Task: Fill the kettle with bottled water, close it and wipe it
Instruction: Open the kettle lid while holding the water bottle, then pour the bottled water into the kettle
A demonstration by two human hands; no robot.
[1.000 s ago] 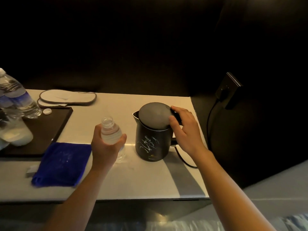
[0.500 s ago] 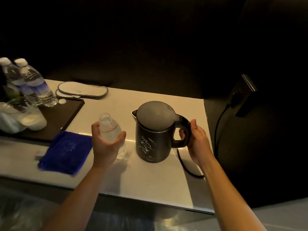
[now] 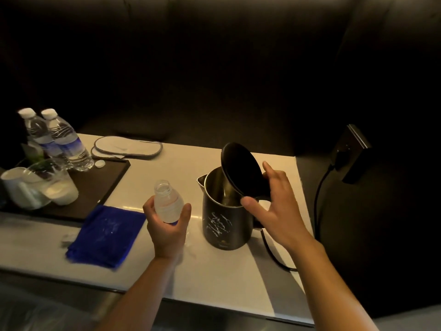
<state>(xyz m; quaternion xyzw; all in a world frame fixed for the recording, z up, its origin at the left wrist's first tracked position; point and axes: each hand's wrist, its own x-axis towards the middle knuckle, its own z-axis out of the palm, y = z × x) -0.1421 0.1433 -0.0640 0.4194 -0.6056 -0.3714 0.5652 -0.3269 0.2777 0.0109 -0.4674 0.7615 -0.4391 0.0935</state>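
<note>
Gripped in my left hand point(image 3: 167, 225) stood the uncapped water bottle point(image 3: 168, 201) (part full); my right hand point(image 3: 274, 206), fingers spread, steadied the open kettle's point(image 3: 225, 220) raised lid point(image 3: 241, 170).

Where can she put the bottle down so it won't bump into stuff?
Bare table shows in front of the kettle, between the blue cloth and the cord. The tray on the left is crowded with bottles and cups.

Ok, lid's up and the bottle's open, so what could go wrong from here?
The uncapped bottle in the left hand could spill short of the kettle mouth, wetting the counter near the power cord. The lid, tilted over the opening by the right hand, may partly block the pour.
</note>
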